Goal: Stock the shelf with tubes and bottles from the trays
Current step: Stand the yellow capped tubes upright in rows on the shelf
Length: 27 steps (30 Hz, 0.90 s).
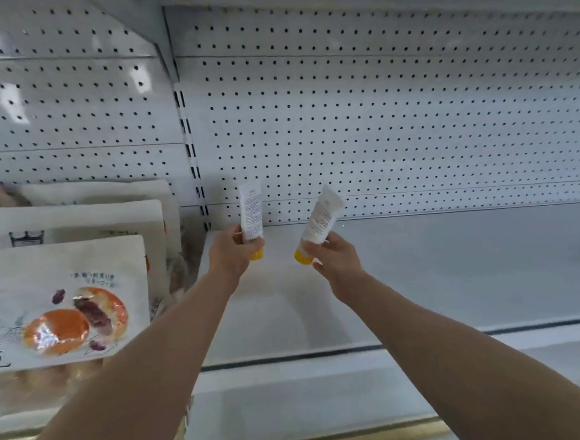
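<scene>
Over the back left corner of the white shelf, both hands are up with a tube each. The left hand has its fingers wrapped around the lower end of a white tube with a yellow cap, held pretty much upright, cap down, printed text facing the camera. It sits just in front of the pegboard back panel, right beside the slotted upright post that splits the two bays. I can't tell if the cap is touching the shelf or just hanging above it.

The right hand is pinching a second white tube with a yellow cap near its cap end, and this one is tilted, flat crimped end leaning up and to the right, cap pointing down-left. It's clearly held in the air above the shelf, a bit nearer the front than the other. The two tubes are near each other but not touching.

In the next bay to the left, bags of red bean buns stand in a row, front one showing bun pictures.
</scene>
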Motion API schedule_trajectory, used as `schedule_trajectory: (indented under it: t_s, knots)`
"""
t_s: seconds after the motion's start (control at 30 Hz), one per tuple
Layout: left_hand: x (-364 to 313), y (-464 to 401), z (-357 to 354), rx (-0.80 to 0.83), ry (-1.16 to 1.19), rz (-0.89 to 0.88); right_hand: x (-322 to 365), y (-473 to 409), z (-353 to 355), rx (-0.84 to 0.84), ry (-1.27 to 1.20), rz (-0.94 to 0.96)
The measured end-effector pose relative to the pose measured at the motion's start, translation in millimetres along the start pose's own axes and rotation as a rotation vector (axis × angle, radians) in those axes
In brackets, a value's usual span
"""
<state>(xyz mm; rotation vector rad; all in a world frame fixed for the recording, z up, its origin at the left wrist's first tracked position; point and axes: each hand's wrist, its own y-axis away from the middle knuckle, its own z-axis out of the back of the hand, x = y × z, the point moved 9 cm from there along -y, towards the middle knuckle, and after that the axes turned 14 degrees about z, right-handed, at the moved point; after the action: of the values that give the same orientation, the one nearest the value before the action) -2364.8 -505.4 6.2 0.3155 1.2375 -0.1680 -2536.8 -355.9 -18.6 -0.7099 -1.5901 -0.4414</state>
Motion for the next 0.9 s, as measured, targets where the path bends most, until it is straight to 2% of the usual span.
schedule_trajectory:
  t_s: [0.2, 0.47, 0.7, 0.9]
  knots:
    - [23.3, -13.6, 16.0, -0.071, 0.047, 0.023, -21.3, -17.3, -6.3, 0.025, 0.284, 0.040]
    - [33.1, -51.0, 23.0, -0.138, -0.005, 0.026, -19.4, -46.9, -39.0, 0.099, 0.556, 0.194]
    - [38.9, -86.0, 28.2, -0.241, -0.078, 0.050, -29.6, -74.6, -66.4, 0.119, 0.557, 0.229]
    - [43.3, -109.5, 27.6, -0.198, -0.072, 0.078, -36.7, -99.1, -87.7, 0.118, 0.570, 0.206]
